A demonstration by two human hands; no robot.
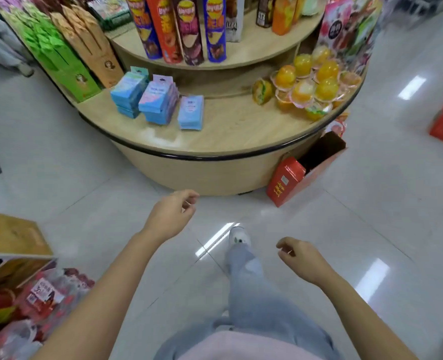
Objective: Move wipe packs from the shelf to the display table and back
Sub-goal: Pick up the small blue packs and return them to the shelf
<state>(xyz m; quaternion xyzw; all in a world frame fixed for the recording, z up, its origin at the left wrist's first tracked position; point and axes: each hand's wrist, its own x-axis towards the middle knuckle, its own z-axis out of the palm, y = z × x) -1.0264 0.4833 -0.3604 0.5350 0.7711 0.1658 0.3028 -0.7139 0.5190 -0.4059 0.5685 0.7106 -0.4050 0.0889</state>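
Observation:
Three stacks of blue and pink wipe packs (160,102) stand on the lower tier of the round wooden display table (230,144), left of its middle. The rightmost stack (190,112) is the shortest. My left hand (172,216) hangs over the floor in front of the table, fingers loosely curled, holding nothing. My right hand (299,258) is lower and to the right, also loosely curled and empty. Both hands are well short of the packs.
Chip tubes (179,27) stand on the upper tier, green and brown boxes (67,50) at the left, jelly cups (311,81) at the right. A red box (288,180) leans at the table's base. Another shelf with red packs (41,297) is at lower left.

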